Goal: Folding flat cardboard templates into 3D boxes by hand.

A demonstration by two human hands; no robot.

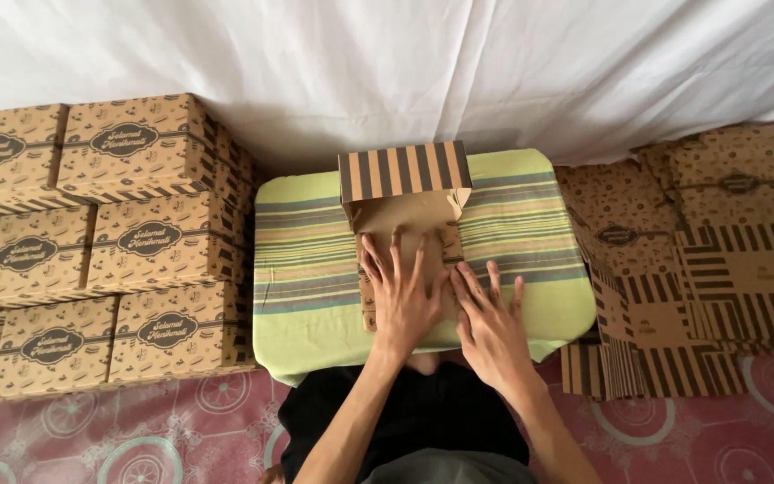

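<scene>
- Head view, centre: a partly folded cardboard box [405, 224] lies on a green striped cushion [512, 224], its striped flap standing upright at the far end and its brown panels flat.
- Head view, hands: the left hand [402, 296] and the right hand [492, 323] both lie flat on the near panels, fingers spread, pressing down; neither is closed around anything.
- Head view, left: finished brown boxes [100, 242] stand stacked in rows and tiers against a white sheet [405, 63], suggesting that much of the folding is done.
- Head view, right: a pile of flat unfolded blanks [692, 269] lies on the patterned floor mat [136, 439], so a good number appear left to fold.
- Head view, judgement: the box in hand looks about midway, with one end raised and its sides not yet up.
</scene>
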